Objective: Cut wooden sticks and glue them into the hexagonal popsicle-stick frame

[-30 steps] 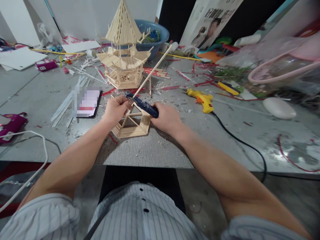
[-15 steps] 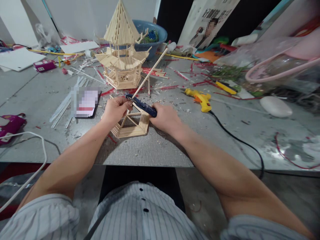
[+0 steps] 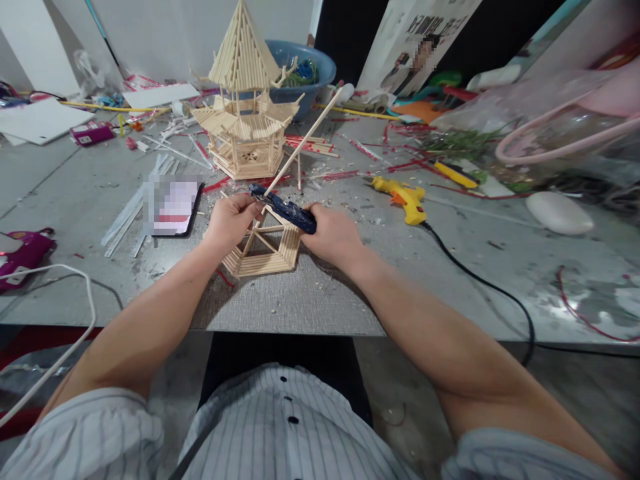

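My left hand (image 3: 233, 220) pinches the lower end of a long thin wooden stick (image 3: 305, 143), which slants up to the right. My right hand (image 3: 333, 233) is closed around the dark blue handles of a pair of pliers (image 3: 287, 212). Their head meets the stick right beside my left fingertips; the jaws are too small to make out. Below both hands lies a hexagonal frame of glued sticks (image 3: 265, 265), with spokes across its opening. Just behind stands a tiered stick pagoda (image 3: 245, 123) with a pointed roof.
A yellow glue gun (image 3: 407, 200) with a black cord lies to the right, near a white oval object (image 3: 560, 213). To the left are a phone (image 3: 175, 207) and clear glue sticks (image 3: 133, 207). Behind the pagoda stands a blue basin (image 3: 320, 70). Scraps litter the grey table (image 3: 300, 310).
The stick's upper end has shifted slightly up and right. The pliers' handles look a little wider apart. Both hands stay almost in place; the view has moved slightly.
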A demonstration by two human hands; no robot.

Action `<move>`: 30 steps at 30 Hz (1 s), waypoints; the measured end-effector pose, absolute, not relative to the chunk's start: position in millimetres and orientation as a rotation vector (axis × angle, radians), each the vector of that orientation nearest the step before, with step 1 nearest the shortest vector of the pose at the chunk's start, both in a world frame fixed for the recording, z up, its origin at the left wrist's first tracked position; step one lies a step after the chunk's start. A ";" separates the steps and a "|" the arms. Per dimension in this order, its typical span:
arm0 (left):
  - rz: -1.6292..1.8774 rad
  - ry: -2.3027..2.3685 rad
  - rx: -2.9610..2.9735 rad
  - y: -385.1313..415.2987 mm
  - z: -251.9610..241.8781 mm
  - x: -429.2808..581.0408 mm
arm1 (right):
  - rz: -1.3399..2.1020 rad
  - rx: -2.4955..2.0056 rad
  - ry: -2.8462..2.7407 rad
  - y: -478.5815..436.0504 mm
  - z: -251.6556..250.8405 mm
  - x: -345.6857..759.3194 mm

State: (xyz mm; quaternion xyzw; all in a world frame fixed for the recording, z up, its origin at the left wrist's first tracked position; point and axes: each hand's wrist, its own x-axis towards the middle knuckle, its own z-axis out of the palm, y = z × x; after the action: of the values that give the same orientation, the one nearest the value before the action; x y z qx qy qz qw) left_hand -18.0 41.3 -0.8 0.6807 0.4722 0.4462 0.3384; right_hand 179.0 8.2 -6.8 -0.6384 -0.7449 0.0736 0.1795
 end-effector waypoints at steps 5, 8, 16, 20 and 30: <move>1.192 1.241 1.758 41.7 -1.2 -17.9 | 0.226 -1.781 -2.092 8.8 -9.0 179.4; 1.218 1.234 1.760 41.2 -1.1 -17.7 | 0.238 -1.752 -2.093 9.8 -10.0 179.2; 1.181 1.101 1.814 42.7 -1.7 -19.8 | 0.259 -1.687 -2.093 11.2 -9.6 180.6; 1.208 0.949 1.790 43.8 -1.5 -19.8 | 0.261 -1.645 -2.100 10.3 -9.5 181.2; 1.175 0.973 1.691 46.2 -4.3 -19.9 | 0.257 -1.702 -2.112 7.2 -8.8 179.4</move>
State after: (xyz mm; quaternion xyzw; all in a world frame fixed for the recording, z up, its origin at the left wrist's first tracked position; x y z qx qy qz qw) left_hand -19.9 46.2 -4.3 0.6742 0.3879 0.4685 0.4188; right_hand 179.4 7.2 -8.8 -0.6112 -0.7584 0.0922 0.2069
